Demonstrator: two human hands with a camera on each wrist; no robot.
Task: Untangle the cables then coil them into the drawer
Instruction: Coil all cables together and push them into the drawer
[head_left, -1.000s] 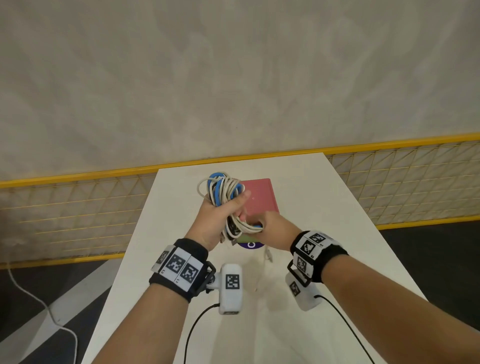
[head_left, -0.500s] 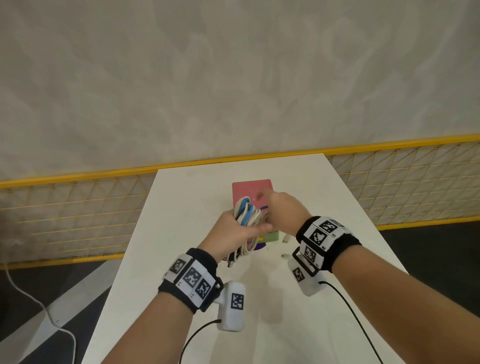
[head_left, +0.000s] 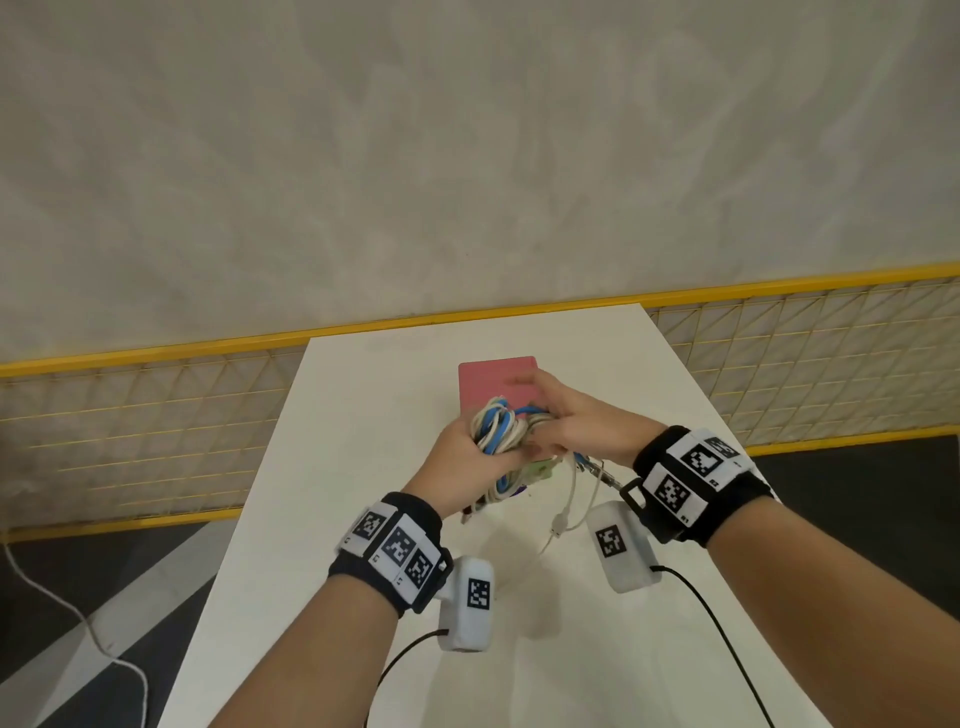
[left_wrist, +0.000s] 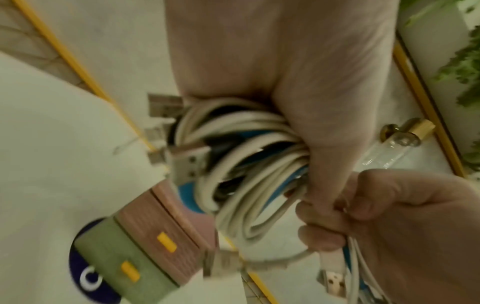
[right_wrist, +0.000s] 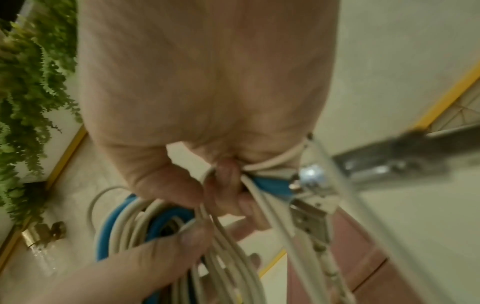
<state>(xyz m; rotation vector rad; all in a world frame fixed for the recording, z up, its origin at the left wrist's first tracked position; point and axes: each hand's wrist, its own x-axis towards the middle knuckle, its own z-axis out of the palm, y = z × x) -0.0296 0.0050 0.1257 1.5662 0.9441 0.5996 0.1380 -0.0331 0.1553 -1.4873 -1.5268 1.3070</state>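
Above the table (head_left: 363, 395), just in front of the drawer box (head_left: 496, 382), the left hand (head_left: 460, 457) squeezes the cables (head_left: 498, 431) in a bunch, and the right hand (head_left: 582, 426), touching it on the right, pinches loose strands hanging down toward the person.

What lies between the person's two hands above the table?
The tangled cable bundle, white and blue, held by left hand and right hand; clearest in the head view.

smooth plastic-sheathed cables (head_left: 500, 427), matt white table (head_left: 363, 415)
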